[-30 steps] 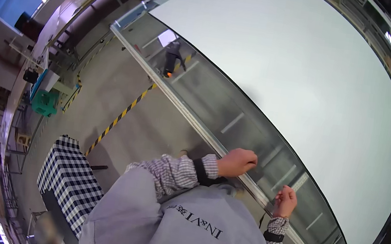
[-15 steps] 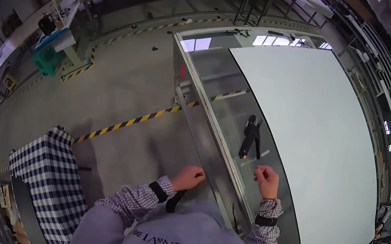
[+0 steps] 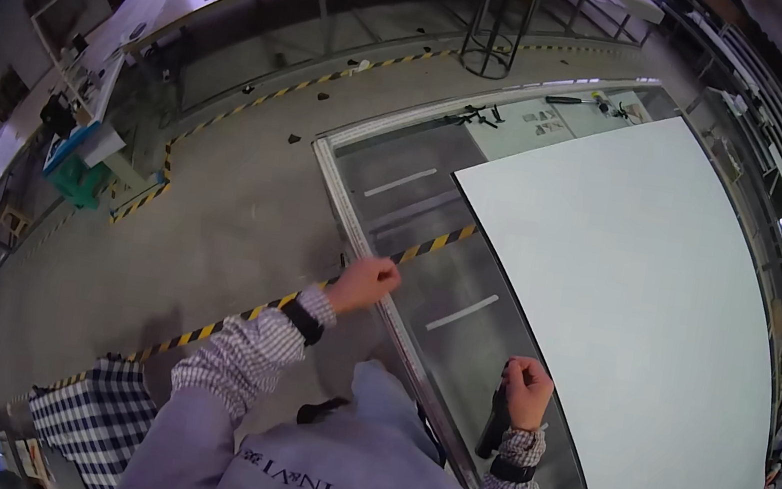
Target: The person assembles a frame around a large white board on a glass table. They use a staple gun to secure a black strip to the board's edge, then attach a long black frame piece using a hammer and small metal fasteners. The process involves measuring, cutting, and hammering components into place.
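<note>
My left hand (image 3: pixel 366 283) is closed in a loose fist over the near left rim of a glass-topped table (image 3: pixel 350 127). Nothing shows sticking out of it. My right hand (image 3: pixel 527 395) is also closed, its fingers curled, above the glass beside the left edge of a large white sheet (image 3: pixel 645 303). Directly left of the right hand is a dark elongated thing (image 3: pixel 493 424). I cannot tell whether those fingers grip it or whether it lies on the glass. Both wrists wear black bands over checked sleeves.
Small black parts (image 3: pixel 476 116) and a dark-handled tool (image 3: pixel 564 100) lie at the table's far end. Behind it stands a stool (image 3: pixel 502 18). Black-and-yellow tape (image 3: pixel 185 340) crosses the floor. A checked cloth (image 3: pixel 93 413) hangs at lower left, and a green stool (image 3: pixel 79 182) stands farther off.
The view has shifted forward along the table. My left hand has moved up to its rim. The dark thing, earlier ahead of my right hand, is now right beside it. Both hands stay closed.
</note>
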### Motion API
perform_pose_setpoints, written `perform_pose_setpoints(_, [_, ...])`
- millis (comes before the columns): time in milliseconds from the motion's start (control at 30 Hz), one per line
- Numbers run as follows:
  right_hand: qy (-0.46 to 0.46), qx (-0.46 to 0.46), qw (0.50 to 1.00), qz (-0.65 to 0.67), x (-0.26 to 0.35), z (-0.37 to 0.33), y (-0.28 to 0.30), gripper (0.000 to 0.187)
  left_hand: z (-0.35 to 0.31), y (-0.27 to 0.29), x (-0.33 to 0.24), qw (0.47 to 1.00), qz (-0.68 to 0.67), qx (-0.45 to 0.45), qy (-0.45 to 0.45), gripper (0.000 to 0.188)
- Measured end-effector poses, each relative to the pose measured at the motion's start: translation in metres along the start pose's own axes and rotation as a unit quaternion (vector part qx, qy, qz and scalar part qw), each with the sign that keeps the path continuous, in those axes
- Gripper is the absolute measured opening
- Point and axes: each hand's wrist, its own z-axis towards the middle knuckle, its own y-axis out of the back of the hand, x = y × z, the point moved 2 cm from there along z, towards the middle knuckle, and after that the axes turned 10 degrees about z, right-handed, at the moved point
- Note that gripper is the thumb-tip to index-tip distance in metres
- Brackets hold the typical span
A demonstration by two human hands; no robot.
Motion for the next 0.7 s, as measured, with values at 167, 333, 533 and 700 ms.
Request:
perform_pose_setpoints(167, [-0.035, -0.041, 0.998, 0.016, 0.026, 0.044, -0.015, 0.009, 0.133, 0.021, -0.019, 0.978, 0.159, -0.035, -0.133, 0.013])
perform_pose_setpoints(333, [-0.012, -0.032, 0.99, -0.14, 0.048, 0.072, 0.01, 0.009, 0.284, 0.009, -0.007, 0.905, 0.288, -0.117, -0.292, 0.016])
perform_pose_setpoints(533, [-0.019, -0.152, 0.96, -0.234, 0.052, 0.101, 0.083, 0.013, 0.43, -0.031, 0.006, 0.949, 0.278, -0.092, -0.116, 0.017])
perform_pose_setpoints(700, [-0.132, -0.263, 0.94, -0.173, 0.038, 0.104, 0.111, 0.015, 0.444, -0.082, -0.053, 0.985, 0.149, 0.016, -0.087, 0.016])
